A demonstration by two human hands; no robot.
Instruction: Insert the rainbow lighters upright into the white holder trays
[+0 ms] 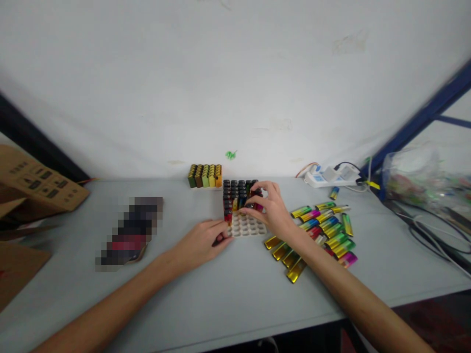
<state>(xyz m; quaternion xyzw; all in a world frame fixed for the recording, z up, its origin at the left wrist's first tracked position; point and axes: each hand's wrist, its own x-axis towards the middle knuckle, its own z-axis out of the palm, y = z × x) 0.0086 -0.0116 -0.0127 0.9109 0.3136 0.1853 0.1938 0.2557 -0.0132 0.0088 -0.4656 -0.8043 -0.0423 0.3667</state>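
A white tray (245, 226) with rows of round holes lies on the table, its back rows filled with upright, black-topped lighters (232, 189). My right hand (270, 208) reaches over the tray from the right, thumb and fingertips pinched on a dark-topped lighter (251, 206) among the others. My left hand (208, 238) is at the tray's front left corner, its fingers curled and touching the edge. A dark patch shows between those fingers; whether it is an object or shadow is unclear. Shiny loose lighters (326, 225) in gold, green, blue and pink lie spread beside my right forearm.
Behind the tray, to the left, stands a block of gold-topped lighters (205, 176). A white power strip (333, 175) with cables lies along the wall. Cardboard boxes (40, 179) are at the left, near a blurred-out dark object (130, 233). A plastic bag (419, 171) sits at the right.
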